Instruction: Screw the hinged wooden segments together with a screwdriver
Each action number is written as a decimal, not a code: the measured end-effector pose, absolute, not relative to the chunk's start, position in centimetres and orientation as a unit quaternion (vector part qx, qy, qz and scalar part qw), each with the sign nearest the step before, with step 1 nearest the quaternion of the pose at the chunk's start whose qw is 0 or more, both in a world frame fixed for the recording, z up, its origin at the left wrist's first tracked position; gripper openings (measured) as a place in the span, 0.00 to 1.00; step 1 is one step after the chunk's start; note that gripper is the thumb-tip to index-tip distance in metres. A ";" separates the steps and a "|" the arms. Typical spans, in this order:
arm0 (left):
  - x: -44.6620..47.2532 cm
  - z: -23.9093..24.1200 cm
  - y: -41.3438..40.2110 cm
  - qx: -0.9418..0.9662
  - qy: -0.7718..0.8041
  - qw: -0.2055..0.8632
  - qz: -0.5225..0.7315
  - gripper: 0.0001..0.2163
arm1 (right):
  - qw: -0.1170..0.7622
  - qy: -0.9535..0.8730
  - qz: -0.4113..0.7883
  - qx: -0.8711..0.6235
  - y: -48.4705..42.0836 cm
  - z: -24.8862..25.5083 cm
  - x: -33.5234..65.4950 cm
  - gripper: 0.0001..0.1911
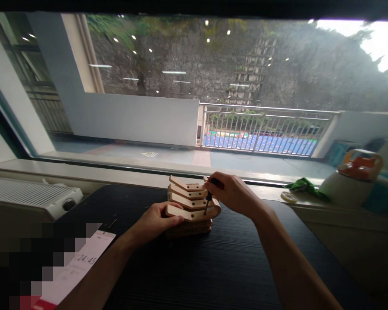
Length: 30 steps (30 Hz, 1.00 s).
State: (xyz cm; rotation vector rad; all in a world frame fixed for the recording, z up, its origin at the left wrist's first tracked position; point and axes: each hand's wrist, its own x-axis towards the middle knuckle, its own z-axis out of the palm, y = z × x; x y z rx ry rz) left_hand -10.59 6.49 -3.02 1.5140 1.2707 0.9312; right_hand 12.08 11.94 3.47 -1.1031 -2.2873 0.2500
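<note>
Pale wooden slats [184,199] sit stacked near the far edge of the table [239,258], about midway along it. The left hand [158,218] pinches the left end of the front slat [198,215], thumb on top; the right hand [235,192] has its fingers curled round the handle of the driver [209,196], whose shaft slants down to that slat's right-hand dark spot [204,214]. Screwing looks to be the step in hand (screw or bare hole, the spot is too small to tell). The next move seems to call for a steady wrist turn, tip kept seated. Open room lies toward the table's near edge and far right corner; the far edge, meeting the sill [268,193], allows little, and a screen [80,267] crowds the left.
</note>
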 end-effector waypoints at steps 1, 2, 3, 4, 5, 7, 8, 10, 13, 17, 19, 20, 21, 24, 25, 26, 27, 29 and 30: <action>-10.6 -3.0 6.5 0.613 0.519 0.461 0.377 0.21 | 0.291 -0.859 0.103 -0.407 11.9 3.5 12.1 0.13; -10.6 -3.0 6.4 0.610 0.522 0.461 0.377 0.21 | 0.294 -0.860 0.115 -0.402 11.9 3.4 12.1 0.13; -10.5 -3.0 6.4 0.605 0.526 0.462 0.378 0.21 | 0.296 -0.859 0.127 -0.398 12.0 3.3 12.1 0.13; -10.5 -3.0 6.4 0.602 0.530 0.462 0.379 0.20 | 0.299 -0.858 0.138 -0.395 12.1 3.3 12.0 0.13; -10.5 -3.0 6.4 0.599 0.533 0.462 0.380 0.20 | 0.302 -0.856 0.146 -0.393 12.2 3.1 12.0 0.13; -10.5 -3.0 6.4 0.597 0.535 0.458 0.383 0.20 | 0.308 -0.854 0.150 -0.393 12.5 3.0 12.0 0.13; -10.4 -3.0 6.4 0.599 0.535 0.456 0.384 0.20 | 0.309 -0.853 0.146 -0.394 12.6 2.9 12.0 0.13; -10.4 -3.0 6.4 0.601 0.533 0.455 0.384 0.19 | 0.310 -0.851 0.133 -0.402 12.8 2.9 12.1 0.14; -10.4 -3.0 6.4 0.602 0.531 0.458 0.383 0.20 | 0.311 -0.846 0.109 -0.418 12.9 2.9 12.2 0.15; -10.4 -3.0 6.4 0.603 0.528 0.455 0.387 0.20 | 0.312 -0.838 0.085 -0.439 12.6 3.0 11.8 0.16; -10.4 -3.0 6.4 0.607 0.526 0.453 0.386 0.20 | 0.311 -0.838 0.092 -0.440 12.4 3.1 11.7 0.16; -10.4 -3.0 6.4 0.608 0.527 0.452 0.384 0.20 | 0.309 -0.841 0.101 -0.433 12.2 3.1 11.6 0.16; -10.4 -3.0 6.4 0.608 0.529 0.452 0.381 0.20 | 0.307 -0.845 0.113 -0.423 12.1 3.1 11.6 0.15; -10.5 -3.0 6.4 0.603 0.535 0.456 0.377 0.20 | 0.298 -0.858 0.155 -0.390 12.0 3.1 11.6 0.13; -10.5 -3.1 6.4 0.601 0.535 0.458 0.377 0.20 | 0.296 -0.859 0.167 -0.383 12.1 3.0 11.6 0.13; -10.5 -3.1 6.4 0.600 0.534 0.459 0.379 0.20 | 0.296 -0.859 0.175 -0.379 12.2 2.9 11.6 0.14; -10.5 -3.1 6.5 0.601 0.533 0.459 0.380 0.20 | 0.297 -0.858 0.182 -0.378 12.3 2.8 11.7 0.14; -10.4 -3.1 6.5 0.603 0.529 0.459 0.382 0.20 | 0.303 -0.853 0.188 -0.381 12.6 2.6 11.7 0.15; -10.4 -3.0 6.5 0.603 0.528 0.459 0.384 0.20 | 0.307 -0.851 0.187 -0.384 12.7 2.5 11.7 0.15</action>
